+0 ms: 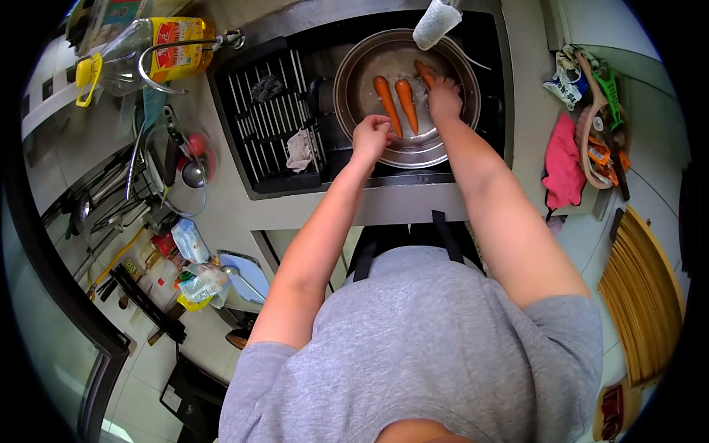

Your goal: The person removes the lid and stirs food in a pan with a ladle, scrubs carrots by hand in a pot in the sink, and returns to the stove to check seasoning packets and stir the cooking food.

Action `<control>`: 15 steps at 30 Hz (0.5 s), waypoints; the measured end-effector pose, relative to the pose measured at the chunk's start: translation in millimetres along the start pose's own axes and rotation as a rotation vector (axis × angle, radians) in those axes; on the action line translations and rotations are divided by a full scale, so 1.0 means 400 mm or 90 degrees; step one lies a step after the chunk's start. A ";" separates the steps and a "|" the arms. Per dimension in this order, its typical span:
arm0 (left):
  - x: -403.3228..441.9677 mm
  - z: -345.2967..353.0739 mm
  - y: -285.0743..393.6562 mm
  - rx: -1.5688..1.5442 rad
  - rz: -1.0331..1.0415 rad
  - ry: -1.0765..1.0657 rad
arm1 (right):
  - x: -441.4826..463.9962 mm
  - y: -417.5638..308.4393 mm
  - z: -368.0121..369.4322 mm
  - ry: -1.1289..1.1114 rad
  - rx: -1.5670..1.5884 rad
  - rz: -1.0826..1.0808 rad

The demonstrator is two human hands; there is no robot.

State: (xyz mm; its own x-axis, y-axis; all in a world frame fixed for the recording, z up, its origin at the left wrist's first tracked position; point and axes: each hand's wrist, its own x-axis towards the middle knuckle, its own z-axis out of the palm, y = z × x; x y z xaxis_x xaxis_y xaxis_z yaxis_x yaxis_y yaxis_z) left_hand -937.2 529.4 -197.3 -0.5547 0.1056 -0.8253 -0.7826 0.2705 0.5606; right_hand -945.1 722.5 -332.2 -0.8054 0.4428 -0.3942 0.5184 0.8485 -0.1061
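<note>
A wide metal basin [342,111] with water in it sits in the dark sink. Three carrots lie inside. The left carrot [386,103] and the middle carrot [407,105] are side by side. My right hand [444,98] grips the third carrot [424,73] near the basin's right side, its fingers partly hidden and the upper end showing. At the basin's lower left rim is my left hand [371,138], loosely curled with fingertips apart, close to the left carrot's lower end; I see nothing held in it.
A white-wrapped faucet [436,23] hangs over the basin's far edge. Left of it are a drain rack [251,122] with a dark scrubber [266,88] and a rag [300,150]. An oil bottle [177,48] is at upper left. A pink cloth [563,162] hangs right.
</note>
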 end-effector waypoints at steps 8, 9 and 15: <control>-0.045 0.030 0.050 0.482 0.493 0.094 | -0.093 -0.025 -0.274 -0.269 0.054 -0.193; -0.051 0.032 0.055 0.559 0.571 0.150 | -0.120 -0.013 -0.320 -0.188 0.114 -0.275; -0.104 0.030 0.124 0.625 0.681 0.200 | -0.229 0.020 -0.492 -0.127 0.767 -0.307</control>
State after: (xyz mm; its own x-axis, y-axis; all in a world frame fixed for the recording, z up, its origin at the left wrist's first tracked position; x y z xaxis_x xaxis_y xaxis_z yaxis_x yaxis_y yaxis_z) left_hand -949.4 549.8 -135.9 -0.8671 0.4947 0.0584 0.4533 0.7350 0.5043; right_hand -923.8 745.7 -117.2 -0.9784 0.0309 -0.2045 0.2063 0.0733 -0.9757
